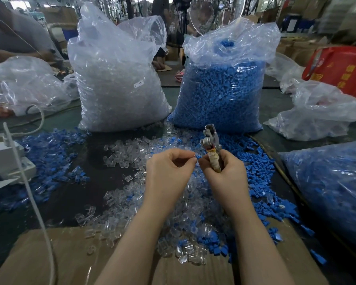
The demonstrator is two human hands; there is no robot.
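Cardboard [49, 254] lies flat at the near edge of the work surface, with both forearms stretched out above it. Beyond that, the room is a big workshop, blurred at the back, where a standing fan [210, 15] and stacked cartons show. The table [90, 149] is dark and runs far to both sides.

Two tall plastic sacks stand upright side by side in the middle of it. The left sack [115, 83] is full of clear pieces and carries a small white label. The right sack [220, 93] is full of blue pieces. A third sack of blue pieces [327, 186] lies at the right edge, and a red bag [341, 66] sits further back on that side. Crumpled plastic bags lie to the left and right.

Loose blue pieces [49, 145] and loose clear pieces [123, 153] are strewn across the table and spill onto the cardboard. A white cord [35, 202] trails down the left side.

Over the heap, the right hand [224, 171] has its fingers curled round the wrapped handle of a metal tool [211, 140], which points upward. The left hand [167, 173] has its thumb and forefinger pressed together, pinching a small blue piece [198, 156] held just beside the tool between the two hands.
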